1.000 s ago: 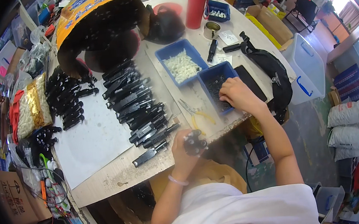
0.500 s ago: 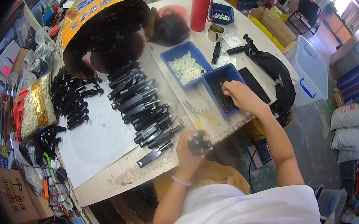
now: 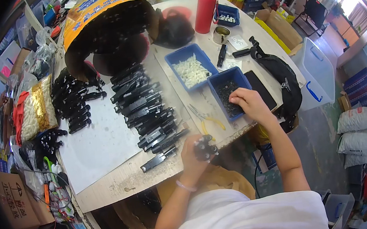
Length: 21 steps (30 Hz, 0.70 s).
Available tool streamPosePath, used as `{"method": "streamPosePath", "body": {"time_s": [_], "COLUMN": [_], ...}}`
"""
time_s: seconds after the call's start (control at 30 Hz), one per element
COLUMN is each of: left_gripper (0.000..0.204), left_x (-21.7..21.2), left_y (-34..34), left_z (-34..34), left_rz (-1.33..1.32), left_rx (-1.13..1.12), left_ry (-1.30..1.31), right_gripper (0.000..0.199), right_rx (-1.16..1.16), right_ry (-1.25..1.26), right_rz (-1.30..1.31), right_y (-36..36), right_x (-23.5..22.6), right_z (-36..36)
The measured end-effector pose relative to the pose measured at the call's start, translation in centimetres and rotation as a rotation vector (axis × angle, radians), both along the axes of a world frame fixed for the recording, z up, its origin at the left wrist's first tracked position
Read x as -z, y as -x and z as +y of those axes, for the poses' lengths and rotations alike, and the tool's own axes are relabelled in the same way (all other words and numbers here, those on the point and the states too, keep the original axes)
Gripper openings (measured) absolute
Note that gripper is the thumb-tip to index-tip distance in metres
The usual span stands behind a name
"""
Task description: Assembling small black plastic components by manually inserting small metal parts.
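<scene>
My left hand (image 3: 192, 155) is closed around a bundle of several black rod-like parts (image 3: 205, 148) with light ends, just past the table's front edge. Over a blue bin (image 3: 214, 94) of small black pieces (image 3: 226, 90), my right hand (image 3: 254, 102) is bent with thumb and fingertips pinched together. Whatever sits between those fingertips is too small or hidden to make out. Pliers with yellow handles (image 3: 210, 121) lie on the table between the two hands. Left of them runs a row of black stick-shaped parts (image 3: 139, 103), stacked side by side.
Beyond the bin stands a second blue bin (image 3: 170, 65) of white pieces. A red bottle (image 3: 205, 12), a metal cup (image 3: 220, 34) and a black strap bag (image 3: 280, 71) occupy the right side. An orange sack (image 3: 99, 8) spills black parts at the back left. More black parts (image 3: 73, 97) lie leftward.
My right hand has shifted slightly nearer within the bin of black pieces, its fingertips still together. The left hand keeps its bundle in nearly the same place.
</scene>
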<state>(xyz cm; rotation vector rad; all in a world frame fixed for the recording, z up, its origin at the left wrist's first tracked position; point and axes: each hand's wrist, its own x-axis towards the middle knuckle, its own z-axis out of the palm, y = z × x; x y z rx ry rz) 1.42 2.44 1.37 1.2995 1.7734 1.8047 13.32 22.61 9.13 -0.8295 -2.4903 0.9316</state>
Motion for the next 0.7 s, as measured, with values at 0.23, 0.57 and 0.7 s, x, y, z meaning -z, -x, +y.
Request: {"method": "streamPosePath", "body": {"time_s": [0.23,0.57,0.7], "left_gripper": [0.053,0.047,0.045], "left_x": [0.5,0.1,0.1], "left_y": [-0.2,-0.3,-0.2], "left_z": [-0.1,0.0,0.1], "left_rz": [-0.015,-0.008,-0.040], "left_rx": [0.009,-0.024,-0.011], "left_ry": [0.023,-0.005,0.007], "right_gripper": [0.018,0.021,0.019], "right_rx": [-0.359,-0.591,-0.574], "right_ry": [-0.089,-0.468,-0.579], "right_rz": [0.304,0.192,0.170], "right_y": [0.9,3.2,3.3], "right_x": [-4.6,-4.6,-4.6], "right_z": [-7.7,-8.7,-8.9]}}
